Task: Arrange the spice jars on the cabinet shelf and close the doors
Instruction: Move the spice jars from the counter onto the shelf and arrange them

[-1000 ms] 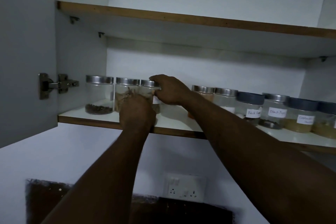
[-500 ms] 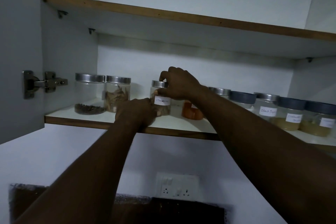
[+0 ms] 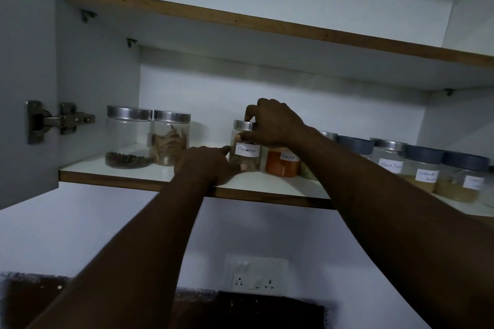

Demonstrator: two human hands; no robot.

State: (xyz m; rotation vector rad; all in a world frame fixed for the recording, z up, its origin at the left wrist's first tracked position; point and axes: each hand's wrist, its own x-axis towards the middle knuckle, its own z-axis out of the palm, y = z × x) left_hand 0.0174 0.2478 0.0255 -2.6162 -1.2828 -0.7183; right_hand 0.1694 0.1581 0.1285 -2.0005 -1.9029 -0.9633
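shelf (image 3: pixel 133 171): cinnamon jar (image 3: pixel 247 157) upright near front edge, could tip off | red chilli jar (image 3: pixel 282 165) just beside, I'd risk knocking it | right hand (image 3: pixel 275 125) curled round lid, left hand (image 3: pixel 205 165) pinching base; loose lid may slip

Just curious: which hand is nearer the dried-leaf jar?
Left. The left hand sits just right of the leaf jar; the right hand grips the cinnamon jar farther right.

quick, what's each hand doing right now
left hand: pinches the cinnamon jar at its base
right hand: grips the same jar at its lid
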